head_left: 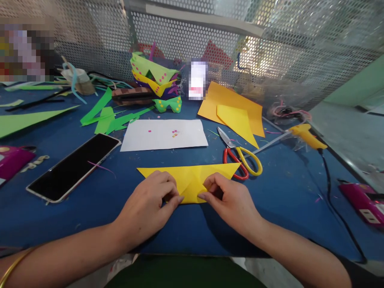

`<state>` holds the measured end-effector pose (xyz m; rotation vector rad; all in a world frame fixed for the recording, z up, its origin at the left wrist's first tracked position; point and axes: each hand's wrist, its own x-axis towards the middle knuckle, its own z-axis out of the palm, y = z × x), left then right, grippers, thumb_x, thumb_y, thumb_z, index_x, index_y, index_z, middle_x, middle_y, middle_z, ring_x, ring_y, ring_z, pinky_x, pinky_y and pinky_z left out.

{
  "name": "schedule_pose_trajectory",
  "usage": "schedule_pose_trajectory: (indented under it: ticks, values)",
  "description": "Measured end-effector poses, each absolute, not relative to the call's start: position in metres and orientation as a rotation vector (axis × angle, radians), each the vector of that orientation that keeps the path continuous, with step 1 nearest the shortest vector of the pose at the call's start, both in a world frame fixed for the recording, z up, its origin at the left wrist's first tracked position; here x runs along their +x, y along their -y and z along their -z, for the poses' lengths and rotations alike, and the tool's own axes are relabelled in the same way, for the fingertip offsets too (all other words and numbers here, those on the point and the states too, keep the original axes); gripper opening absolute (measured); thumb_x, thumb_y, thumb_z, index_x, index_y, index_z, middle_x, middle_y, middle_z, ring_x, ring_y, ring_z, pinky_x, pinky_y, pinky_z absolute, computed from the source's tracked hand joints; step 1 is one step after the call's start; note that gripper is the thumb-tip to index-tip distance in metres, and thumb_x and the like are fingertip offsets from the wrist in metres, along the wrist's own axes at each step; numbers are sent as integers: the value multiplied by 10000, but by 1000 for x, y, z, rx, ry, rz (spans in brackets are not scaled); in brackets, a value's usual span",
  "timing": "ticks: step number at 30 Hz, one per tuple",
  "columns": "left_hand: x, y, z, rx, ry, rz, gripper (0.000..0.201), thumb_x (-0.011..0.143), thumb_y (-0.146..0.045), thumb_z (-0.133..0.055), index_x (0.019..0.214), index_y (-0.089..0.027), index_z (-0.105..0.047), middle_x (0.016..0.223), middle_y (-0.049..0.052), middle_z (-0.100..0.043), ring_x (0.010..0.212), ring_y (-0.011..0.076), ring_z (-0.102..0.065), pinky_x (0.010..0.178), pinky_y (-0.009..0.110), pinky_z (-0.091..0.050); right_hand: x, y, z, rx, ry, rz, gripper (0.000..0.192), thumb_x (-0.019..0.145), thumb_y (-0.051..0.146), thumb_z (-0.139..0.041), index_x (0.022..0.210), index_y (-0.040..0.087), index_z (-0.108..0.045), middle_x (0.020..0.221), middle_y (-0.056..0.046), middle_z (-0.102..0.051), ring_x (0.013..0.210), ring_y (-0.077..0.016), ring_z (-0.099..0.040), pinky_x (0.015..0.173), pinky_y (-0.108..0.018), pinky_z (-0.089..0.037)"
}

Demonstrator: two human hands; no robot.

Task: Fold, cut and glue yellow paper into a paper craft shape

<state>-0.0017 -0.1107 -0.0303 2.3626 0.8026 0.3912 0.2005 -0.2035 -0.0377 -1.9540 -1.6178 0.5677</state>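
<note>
A folded yellow paper (pixel 192 174) lies on the blue table in front of me, its two upper corners pointing out to the sides. My left hand (pixel 157 200) pinches its lower left edge between thumb and fingers. At the lower right edge, my right hand (pixel 229 198) pinches the same paper. A crease runs through the paper's middle between my hands. Just beyond its right corner lie open scissors (pixel 229 138) with one red and one yellow handle. Behind the paper is a white sheet (pixel 165 136) with tiny coloured bits on it.
A phone (pixel 75 168) lies at the left near green paper strips (pixel 105 120). Folded paper pieces (pixel 154 74) stand at the back. Orange sheets (pixel 231 96) lie behind the scissors. A yellow glue gun (pixel 309 135) with a black cord is at right, near a purple power strip (pixel 361 202).
</note>
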Motion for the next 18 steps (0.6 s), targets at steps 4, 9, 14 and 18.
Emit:
schedule_pose_trajectory:
  ticks: [4,9,14,18]
  values:
    - [1,113,29,2423,-832,-380,229,903,-217,-497,677,-192,-476,804,30,-563,811,202,-521,688,352,-419,199,204,37,-1969,1616,-580,155,810,262,-688,897,232,-564,711,39,-687,645,-160,-640,556,-248,-395]
    - [1,115,30,2484,-821,-369,245,919,-225,-475,678,-191,-452,801,41,-543,803,206,-497,680,355,-408,198,205,39,-1977,1638,-547,175,807,253,-689,914,231,-552,713,46,-679,650,-157,-639,560,-252,-413]
    - [1,114,31,2523,-803,-375,255,928,-222,-462,676,-189,-443,801,44,-531,799,204,-487,678,354,-406,197,206,39,-2000,1675,-472,215,793,254,-708,939,226,-552,718,44,-678,651,-156,-640,555,-252,-418]
    - [1,114,31,2556,-807,-347,253,926,-222,-460,676,-190,-444,810,46,-534,804,207,-486,678,356,-410,197,206,38,-2031,1714,-392,241,785,269,-724,951,223,-555,689,47,-670,626,-160,-631,536,-256,-397]
